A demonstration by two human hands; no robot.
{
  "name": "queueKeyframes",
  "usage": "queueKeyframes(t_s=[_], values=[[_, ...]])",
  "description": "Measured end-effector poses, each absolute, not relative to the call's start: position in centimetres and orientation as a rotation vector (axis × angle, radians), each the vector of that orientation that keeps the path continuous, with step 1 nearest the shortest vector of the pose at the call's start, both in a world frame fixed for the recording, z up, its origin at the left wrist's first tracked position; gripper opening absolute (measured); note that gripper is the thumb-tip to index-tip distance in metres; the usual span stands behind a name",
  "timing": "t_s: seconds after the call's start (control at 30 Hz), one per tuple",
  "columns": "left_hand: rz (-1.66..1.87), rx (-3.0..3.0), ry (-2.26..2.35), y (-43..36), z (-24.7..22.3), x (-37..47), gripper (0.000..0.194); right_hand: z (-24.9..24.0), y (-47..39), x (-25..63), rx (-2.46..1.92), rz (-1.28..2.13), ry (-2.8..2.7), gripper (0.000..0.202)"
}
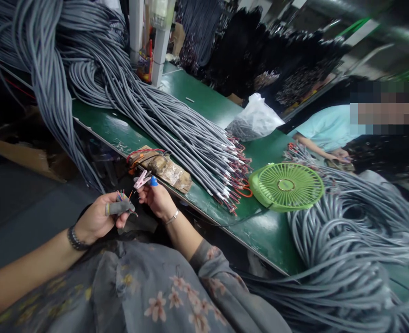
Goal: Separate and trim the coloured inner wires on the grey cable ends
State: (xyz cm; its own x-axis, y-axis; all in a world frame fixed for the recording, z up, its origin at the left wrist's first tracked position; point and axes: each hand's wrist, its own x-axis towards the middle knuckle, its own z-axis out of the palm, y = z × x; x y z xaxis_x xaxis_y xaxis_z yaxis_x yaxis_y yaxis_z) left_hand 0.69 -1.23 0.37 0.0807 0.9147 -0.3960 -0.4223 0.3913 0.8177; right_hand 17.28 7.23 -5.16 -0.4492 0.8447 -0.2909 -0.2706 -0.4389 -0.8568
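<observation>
My left hand (102,217) is closed in a pinch around the ends of thin coloured wires (120,195). A grey cover wraps one of its fingers, with a yellowish band at the base. Just to the right, my right hand (160,202) is curled, with a blue fingertip cover on one digit. Between its fingers is a pink clothes peg (142,179). An orange wire end shows between the two hands. Beyond them, at the table's edge, lies a taped brown block (166,170) with red and orange wires at its left end.
Grey cables (176,125) with stripped red-and-dark ends lie across the green table (260,233). A green fan (286,185) stands right of them, near a white plastic bag (255,118). More cable coils (350,249) fill the right. A co-worker (329,125) works across the table.
</observation>
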Motion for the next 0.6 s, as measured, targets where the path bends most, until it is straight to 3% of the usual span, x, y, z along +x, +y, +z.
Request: queueKeyframes(t_s=[0.2, 0.4, 0.6], values=[[1.094, 0.549, 1.010, 0.6, 0.2, 1.1, 0.038, -6.2, 7.5, 16.4, -1.031, 1.585, -1.093, 0.065], [1.086, 0.534, 0.996, 0.9, -0.7, 1.0, 0.033, -5.9, 7.7, 15.6, -0.945, 1.907, -0.871, 0.062], [1.084, 0.514, 0.986, 0.9, -0.9, 1.0, 0.037, -5.7, 7.8, 15.0, -0.889, 1.895, -0.742, 0.058]])
